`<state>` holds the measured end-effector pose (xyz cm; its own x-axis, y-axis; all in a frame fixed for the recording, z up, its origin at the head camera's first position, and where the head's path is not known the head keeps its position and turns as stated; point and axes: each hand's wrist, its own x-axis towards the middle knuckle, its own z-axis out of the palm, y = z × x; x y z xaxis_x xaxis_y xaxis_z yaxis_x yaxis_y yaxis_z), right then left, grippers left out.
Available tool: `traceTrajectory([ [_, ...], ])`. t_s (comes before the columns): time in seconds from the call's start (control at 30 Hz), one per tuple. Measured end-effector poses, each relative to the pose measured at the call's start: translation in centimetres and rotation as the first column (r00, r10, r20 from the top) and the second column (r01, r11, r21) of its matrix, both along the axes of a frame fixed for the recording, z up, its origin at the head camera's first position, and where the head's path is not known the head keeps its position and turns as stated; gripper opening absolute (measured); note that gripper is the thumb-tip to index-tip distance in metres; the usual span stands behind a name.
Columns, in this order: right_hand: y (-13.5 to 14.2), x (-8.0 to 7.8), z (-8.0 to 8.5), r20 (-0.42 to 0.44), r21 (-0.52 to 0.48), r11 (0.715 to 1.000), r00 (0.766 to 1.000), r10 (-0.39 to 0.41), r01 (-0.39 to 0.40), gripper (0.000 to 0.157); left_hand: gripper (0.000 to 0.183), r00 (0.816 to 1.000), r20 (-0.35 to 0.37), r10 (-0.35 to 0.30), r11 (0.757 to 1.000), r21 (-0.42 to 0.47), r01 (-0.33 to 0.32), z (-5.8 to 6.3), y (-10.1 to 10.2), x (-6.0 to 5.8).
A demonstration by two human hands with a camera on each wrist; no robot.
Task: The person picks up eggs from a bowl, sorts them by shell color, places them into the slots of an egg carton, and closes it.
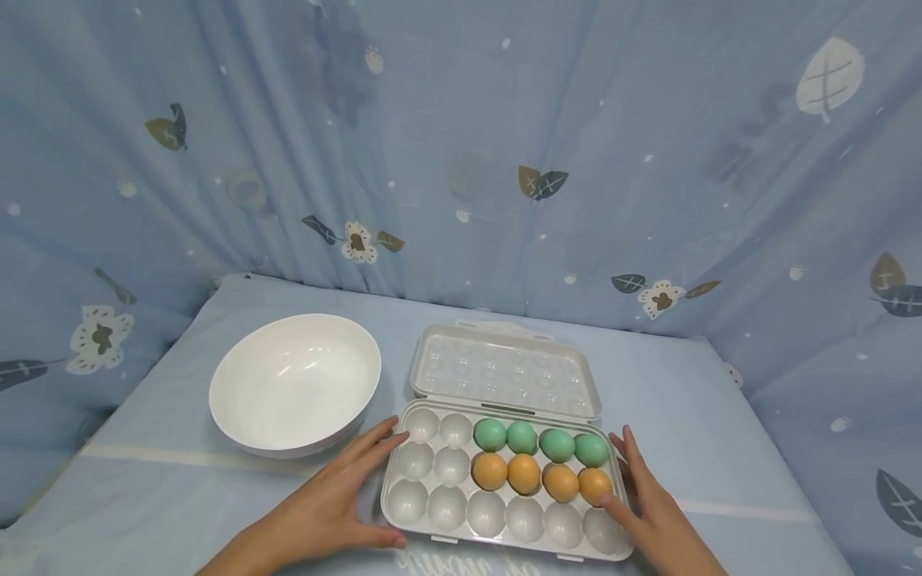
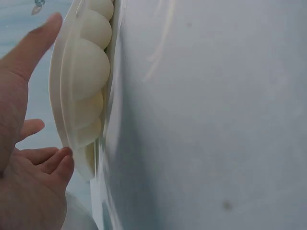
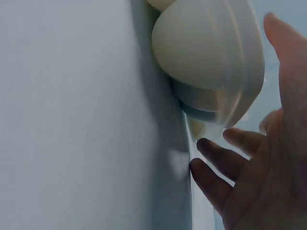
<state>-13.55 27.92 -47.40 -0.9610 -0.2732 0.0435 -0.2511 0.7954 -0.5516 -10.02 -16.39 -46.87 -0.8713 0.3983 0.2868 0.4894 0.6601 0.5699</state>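
A pale plastic egg box (image 1: 448, 524) lies with its lid (image 1: 507, 370) folded back behind it. Several green eggs (image 1: 490, 434) fill the right part of its back row, and several orange eggs (image 1: 524, 474) sit in the middle row before them. The front row and the two left columns hold no eggs. At the box's left end is my left hand (image 1: 327, 496), its thumb and fingers spread around the corner. My right hand (image 1: 659, 516) spans the right end, fingers extended and thumb over the rim. Whether either hand touches the box is hard to tell.
Left of the egg box, a large white bowl (image 1: 295, 384) stands on the pale blue cloth-covered table (image 1: 663, 392); no contents show in it. Blue patterned curtains (image 1: 461, 144) hang behind the table and along both sides.
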Motion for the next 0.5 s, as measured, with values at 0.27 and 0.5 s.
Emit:
traceTrajectory([
  [0.27, 1.0, -4.0, 0.4, 0.138, -0.083, 0.996, 0.990, 0.001, 0.011, 0.080, 0.116, 1.000, -0.026, -0.012, 1.000, -0.030, 0.011, -0.3, -0.1, 0.0],
  [0.5, 0.6, -9.3, 1.7, 0.363, -0.207, 0.976, 0.932, 0.005, 0.075, 0.079, 0.115, 1.000, -0.017, 0.000, 1.000, -0.016, -0.001, -0.4, -0.2, 0.0],
])
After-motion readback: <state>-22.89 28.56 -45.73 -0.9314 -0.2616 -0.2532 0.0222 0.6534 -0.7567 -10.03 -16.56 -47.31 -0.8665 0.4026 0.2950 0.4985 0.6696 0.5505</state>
